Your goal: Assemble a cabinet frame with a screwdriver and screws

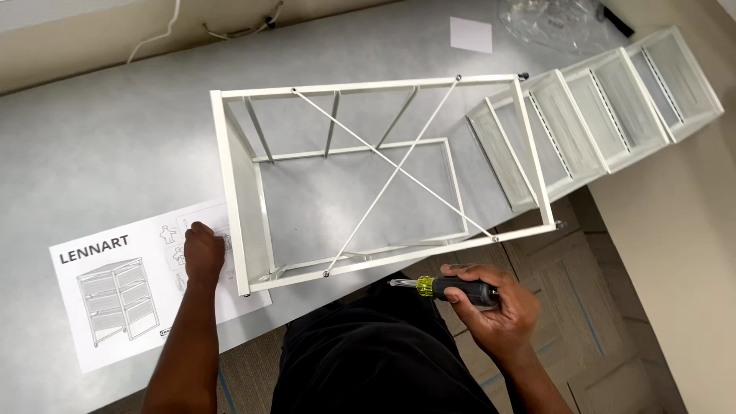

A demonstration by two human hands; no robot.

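Note:
A white metal frame [230, 176] with two crossed diagonal rods lies on its side on a grey table [100, 153]. My left hand [202, 253] rests flat on a white instruction booklet [115, 295] beside the frame's near left corner, fingers together, holding nothing. My right hand [498, 307] grips a screwdriver [448, 287] with a black and yellow handle, tip pointing left, just below the frame's near edge and clear of the table.
Three white mesh drawers [613, 107] lie in a row at the right, overhanging the table edge. A clear plastic bag [552, 23] and a small white paper [471, 34] lie at the back. Cables run along the far wall. Carpet tile floor lies below.

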